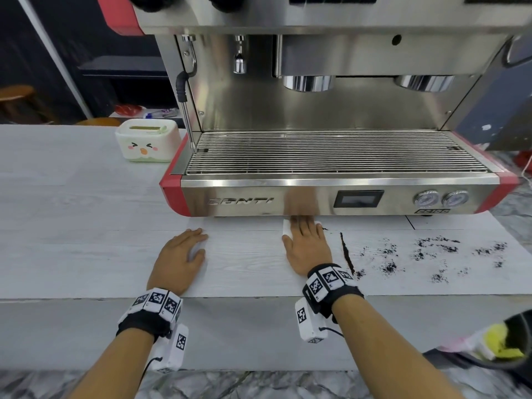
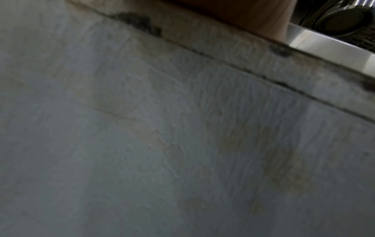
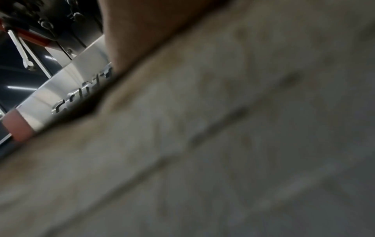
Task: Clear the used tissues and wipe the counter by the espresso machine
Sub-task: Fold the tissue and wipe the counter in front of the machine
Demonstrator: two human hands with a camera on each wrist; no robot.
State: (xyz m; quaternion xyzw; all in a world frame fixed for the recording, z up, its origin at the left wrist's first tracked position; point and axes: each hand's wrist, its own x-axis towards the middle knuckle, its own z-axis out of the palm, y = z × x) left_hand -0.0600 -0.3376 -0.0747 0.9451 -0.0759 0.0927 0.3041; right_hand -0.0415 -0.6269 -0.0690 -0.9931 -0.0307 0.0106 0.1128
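Right hand lay flat on a white tissue, fingers straight and together, pressing it to the desk just before the espresso machine. Coffee grounds lay scattered to its right. Left hand rested flat, fingers relaxed, holding nothing.

Behind my tabletop I see a dark wall, a wooden stool, and grey marbled floor below.
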